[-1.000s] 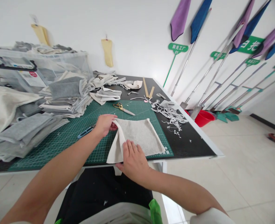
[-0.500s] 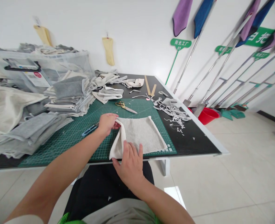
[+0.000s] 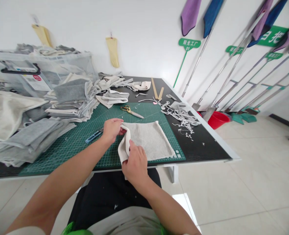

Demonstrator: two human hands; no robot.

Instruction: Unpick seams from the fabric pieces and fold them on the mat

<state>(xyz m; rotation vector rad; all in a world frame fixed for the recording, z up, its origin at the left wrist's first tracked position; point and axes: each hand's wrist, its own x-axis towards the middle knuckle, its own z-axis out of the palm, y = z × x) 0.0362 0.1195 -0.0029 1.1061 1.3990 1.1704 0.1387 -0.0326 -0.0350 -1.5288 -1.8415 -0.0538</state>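
On the green gridded cutting mat (image 3: 80, 138), near the front edge of the black worktable (image 3: 203, 147), lies a square piece of light grey knit fabric with a cream hem (image 3: 150, 138), and both hands are on its left side. Left hand (image 3: 112, 129) is closed on the far left corner, pinching the folded-up edge between thumb and fingers, while the right hand (image 3: 134, 163) is clamped on the near left corner, bunching it up off the mat so that edge stands in a little rolled ridge between the two hands. Rest of the cloth is flat on the mat, reaching right toward the mat's near right corner. Just left of the left hand sits a blue-handled utility cutter (image 3: 94, 135), and a bit farther back, near the fabric's far edge, are gold-handled scissors (image 3: 131, 111). Over on the right there's a tangle of grey-white trimmed strips (image 3: 181, 116) on the bare black surface. Far left is a big stack of folded grey and cream cloths (image 3: 71, 101), with more grey pieces heaped nearer (image 3: 29, 138). Two wooden rulers (image 3: 156, 91) lie at the far end, and a red bucket (image 3: 218, 119) sits on the floor to the right of the table.
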